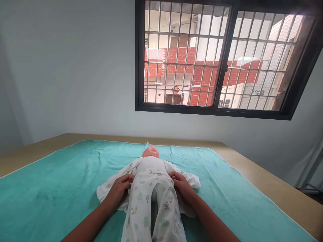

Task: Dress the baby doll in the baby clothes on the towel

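A baby doll (pixel 150 152) lies on its back, head away from me, on a teal blanket (pixel 68 178). It wears a white top (pixel 151 163) and white baby pants (pixel 143 191) printed with small green and brown figures. Spread beneath its torso is a matching printed baby jacket (pixel 111 181), its sleeves out to both sides. My left hand (pixel 122 188) is closed at the left side of the pants' waist, fingers curled against the cloth. At the right side of the waist, my right hand (pixel 180 185) pinches the pants' edge. Both hands' fingertips are partly hidden by cloth.
The blanket covers most of a light wooden table (pixel 254 168), whose edge shows at the back and right. Behind it stands a pale wall (pixel 75 74) with a dark-framed, barred window (pixel 176 108). A metal frame (pixel 309 168) stands beyond the table at the right.
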### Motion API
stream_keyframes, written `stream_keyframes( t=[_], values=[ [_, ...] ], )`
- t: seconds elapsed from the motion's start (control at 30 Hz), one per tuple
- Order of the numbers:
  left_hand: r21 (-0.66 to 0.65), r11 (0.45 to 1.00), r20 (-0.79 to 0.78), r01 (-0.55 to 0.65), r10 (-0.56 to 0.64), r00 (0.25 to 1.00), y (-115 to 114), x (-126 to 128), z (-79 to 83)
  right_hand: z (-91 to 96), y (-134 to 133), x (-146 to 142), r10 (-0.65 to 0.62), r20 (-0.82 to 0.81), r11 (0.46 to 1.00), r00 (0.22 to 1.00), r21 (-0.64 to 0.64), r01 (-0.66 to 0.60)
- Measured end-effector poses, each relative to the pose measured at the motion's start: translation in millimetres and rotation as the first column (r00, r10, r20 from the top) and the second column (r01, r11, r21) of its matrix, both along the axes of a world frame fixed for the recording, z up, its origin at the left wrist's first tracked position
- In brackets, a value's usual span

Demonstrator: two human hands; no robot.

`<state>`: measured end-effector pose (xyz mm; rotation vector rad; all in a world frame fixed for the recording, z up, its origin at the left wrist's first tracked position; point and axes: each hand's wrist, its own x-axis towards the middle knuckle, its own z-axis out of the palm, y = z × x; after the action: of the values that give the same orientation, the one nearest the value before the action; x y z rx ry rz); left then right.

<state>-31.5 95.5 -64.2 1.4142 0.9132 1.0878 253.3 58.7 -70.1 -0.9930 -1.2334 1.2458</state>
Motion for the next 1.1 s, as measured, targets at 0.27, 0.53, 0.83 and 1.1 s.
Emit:
stream_keyframes(
  t=[0.27, 0.53, 0.83, 1.1],
  values=[
    [0.076, 0.997, -0.063, -0.017, 0.022, 0.998, 0, -7, 9.8, 4.7, -6, 5, -0.095, 0.273, 0.968, 0.957, 0.251, 0.025],
    [0.216, 0.974, -0.188, 0.069, -0.028, 0.982, 8, -8, 9.1, 5.5, -2, 5, -0.142, 0.309, 0.972, 0.940, 0.222, 0.073],
    [0.474, 0.880, -0.218, -0.037, 0.158, 0.963, -14, 7, 25.6, 2.2, -2, -13, -0.373, 0.353, 0.916, 0.858, 0.285, 0.281],
    [0.368, 0.909, -0.271, -0.193, 0.304, 0.913, 4, 11, 20.0, -15.9, 20, -9, -0.381, 0.321, 0.920, 0.867, 0.228, 0.320]
  ],
)
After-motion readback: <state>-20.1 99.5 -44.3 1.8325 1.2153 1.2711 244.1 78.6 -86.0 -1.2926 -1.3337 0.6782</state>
